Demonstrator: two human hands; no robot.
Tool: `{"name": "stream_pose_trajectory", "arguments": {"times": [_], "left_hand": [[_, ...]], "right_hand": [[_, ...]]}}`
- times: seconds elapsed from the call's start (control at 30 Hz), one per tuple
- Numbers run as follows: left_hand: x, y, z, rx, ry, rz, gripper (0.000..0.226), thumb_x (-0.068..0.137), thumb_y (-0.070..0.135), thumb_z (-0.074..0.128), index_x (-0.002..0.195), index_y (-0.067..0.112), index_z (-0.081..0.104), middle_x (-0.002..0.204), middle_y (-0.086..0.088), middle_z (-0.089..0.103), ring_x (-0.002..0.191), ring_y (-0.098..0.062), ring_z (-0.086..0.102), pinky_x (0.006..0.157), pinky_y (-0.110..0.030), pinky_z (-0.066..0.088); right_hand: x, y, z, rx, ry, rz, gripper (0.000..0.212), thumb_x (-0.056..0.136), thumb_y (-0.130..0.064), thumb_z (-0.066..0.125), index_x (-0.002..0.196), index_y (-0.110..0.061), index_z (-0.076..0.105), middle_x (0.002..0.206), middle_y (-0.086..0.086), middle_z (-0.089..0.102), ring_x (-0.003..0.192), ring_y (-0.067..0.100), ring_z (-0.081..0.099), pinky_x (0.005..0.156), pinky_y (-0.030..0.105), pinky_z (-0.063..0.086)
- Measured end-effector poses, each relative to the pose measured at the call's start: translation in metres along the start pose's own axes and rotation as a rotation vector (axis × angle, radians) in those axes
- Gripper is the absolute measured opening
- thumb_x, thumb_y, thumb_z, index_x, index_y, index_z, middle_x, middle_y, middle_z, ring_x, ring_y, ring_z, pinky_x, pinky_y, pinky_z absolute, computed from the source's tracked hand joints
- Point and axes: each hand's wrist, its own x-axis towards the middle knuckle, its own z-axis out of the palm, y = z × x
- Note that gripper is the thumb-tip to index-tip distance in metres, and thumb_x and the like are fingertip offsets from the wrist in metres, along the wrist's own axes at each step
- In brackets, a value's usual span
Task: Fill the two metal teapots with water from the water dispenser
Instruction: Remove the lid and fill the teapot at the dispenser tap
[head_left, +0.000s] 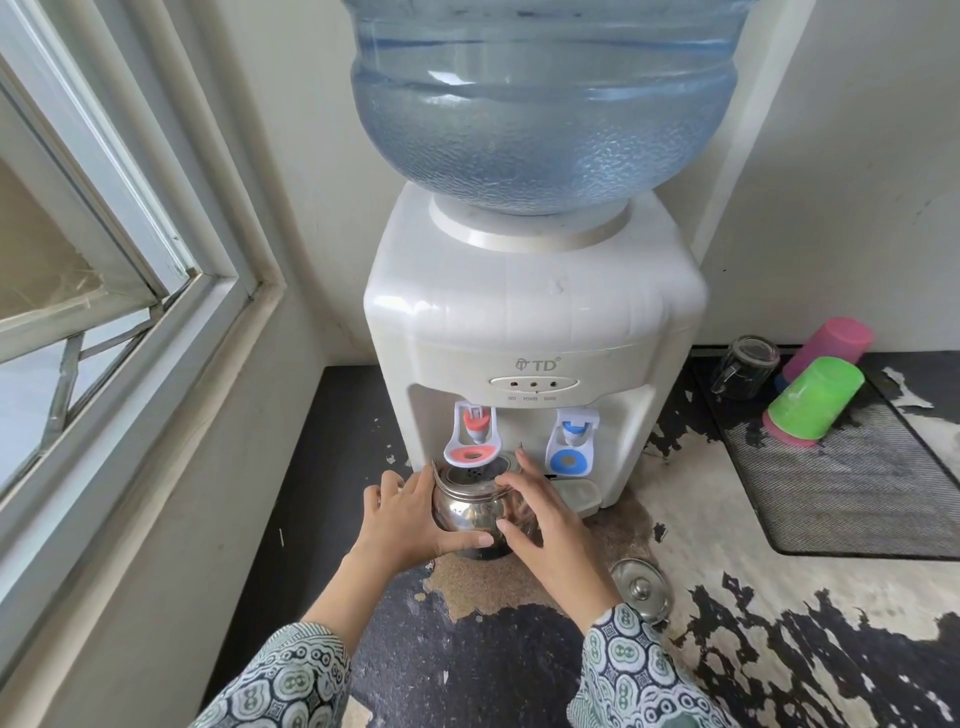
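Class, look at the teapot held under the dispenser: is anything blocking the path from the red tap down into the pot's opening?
Nothing visible does. The teapot is open under the red tap; its lid lies on the counter to the right. The left hand and right hand grip the pot's sides, clear of the opening.

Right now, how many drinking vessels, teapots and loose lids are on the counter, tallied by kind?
Plastic cups: 2, green cup, pink cup
Glass mug: 1
Metal teapot: 1, both hands on it
Lid: 1
Total: 5
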Motion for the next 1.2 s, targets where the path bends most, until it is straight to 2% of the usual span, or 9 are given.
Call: {"name": "stream_pose_trajectory", "arguments": {"times": [0.17, 0.27, 0.33, 0.4, 0.53, 0.63, 0.77, 0.97, 1.2], "left_hand": [[0.0, 0.0, 0.001, 0.013, 0.007, 0.004, 0.128, 0.034, 0.102, 0.019, 0.139, 0.029, 0.022, 0.143, 0.004, 0.043, 0.125, -0.027, 0.033, 0.109, -0.05, 0.019], [-0.001, 0.001, 0.0, 0.004, 0.021, 0.009, 0.13, 0.03, 0.103, 0.017, 0.137, 0.028, 0.025, 0.14, 0.005, 0.045, 0.12, -0.026, 0.034, 0.104, -0.046, 0.022], [-0.001, 0.001, -0.001, -0.004, 0.017, 0.004, 0.13, 0.03, 0.103, 0.019, 0.136, 0.027, 0.027, 0.139, 0.004, 0.046, 0.12, -0.026, 0.034, 0.103, -0.045, 0.022], [-0.001, 0.001, -0.001, -0.007, 0.01, 0.0, 0.129, 0.031, 0.103, 0.022, 0.136, 0.027, 0.028, 0.138, 0.003, 0.047, 0.12, -0.027, 0.034, 0.103, -0.046, 0.022], [-0.002, 0.002, -0.003, -0.006, 0.008, 0.001, 0.127, 0.033, 0.102, 0.025, 0.135, 0.027, 0.028, 0.136, 0.003, 0.049, 0.118, -0.026, 0.035, 0.102, -0.045, 0.022], [-0.001, 0.002, -0.003, -0.021, 0.007, 0.003, 0.127, 0.031, 0.102, 0.024, 0.133, 0.028, 0.029, 0.134, 0.004, 0.05, 0.116, -0.026, 0.035, 0.101, -0.045, 0.023], [-0.001, 0.001, -0.002, -0.021, 0.009, 0.006, 0.125, 0.032, 0.102, 0.023, 0.133, 0.028, 0.03, 0.133, 0.003, 0.05, 0.116, -0.025, 0.035, 0.101, -0.045, 0.023], [-0.001, 0.0, -0.002, -0.026, 0.011, 0.014, 0.125, 0.033, 0.102, 0.023, 0.134, 0.029, 0.028, 0.135, 0.005, 0.049, 0.117, -0.024, 0.035, 0.102, -0.045, 0.022], [-0.002, 0.001, -0.003, -0.007, 0.002, 0.016, 0.126, 0.035, 0.101, 0.025, 0.139, 0.029, 0.025, 0.135, 0.005, 0.047, 0.116, -0.024, 0.035, 0.102, -0.043, 0.024]], "right_hand": [[0.0, -0.005, -0.003, 0.029, -0.002, 0.018, 0.035, 0.087, -0.025, 0.057, 0.12, -0.031, 0.048, 0.147, -0.024, 0.02, 0.116, -0.023, 0.026, 0.082, -0.008, 0.028], [0.007, -0.013, -0.009, 0.104, 0.006, 0.087, 0.023, 0.089, -0.03, 0.052, 0.111, -0.024, 0.056, 0.141, -0.014, 0.034, 0.102, -0.013, 0.044, 0.089, 0.009, 0.037], [0.015, -0.025, -0.014, 0.203, 0.082, 0.108, 0.019, 0.092, -0.03, 0.048, 0.103, -0.019, 0.06, 0.125, -0.008, 0.05, 0.102, -0.011, 0.049, 0.091, 0.015, 0.039], [0.021, -0.04, -0.019, 0.303, 0.161, 0.104, 0.02, 0.094, -0.031, 0.042, 0.092, -0.019, 0.059, 0.099, -0.004, 0.059, 0.093, 0.002, 0.056, 0.081, 0.01, 0.041], [0.031, -0.059, -0.029, 0.429, 0.151, 0.143, 0.032, 0.092, -0.041, 0.037, 0.07, -0.022, 0.051, 0.066, -0.002, 0.05, 0.064, 0.009, 0.053, 0.059, 0.008, 0.037], [0.035, -0.059, -0.034, 0.47, 0.103, 0.18, 0.032, 0.091, -0.036, 0.045, 0.074, -0.012, 0.058, 0.066, -0.006, 0.057, 0.055, -0.004, 0.05, 0.06, 0.008, 0.04], [0.035, -0.058, -0.033, 0.551, 0.051, 0.213, 0.034, 0.09, -0.033, 0.05, 0.081, -0.002, 0.059, 0.069, 0.003, 0.059, 0.048, -0.007, 0.048, 0.05, 0.007, 0.04], [0.033, -0.056, -0.031, 0.65, 0.05, 0.255, 0.027, 0.09, -0.031, 0.051, 0.069, -0.015, 0.054, 0.063, -0.004, 0.051, 0.051, -0.007, 0.046, 0.05, 0.004, 0.037], [0.03, -0.046, -0.022, 0.608, 0.024, 0.284, 0.013, 0.087, -0.021, 0.057, 0.079, -0.012, 0.062, 0.066, -0.007, 0.058, 0.061, -0.001, 0.054, 0.058, 0.009, 0.043]]}}
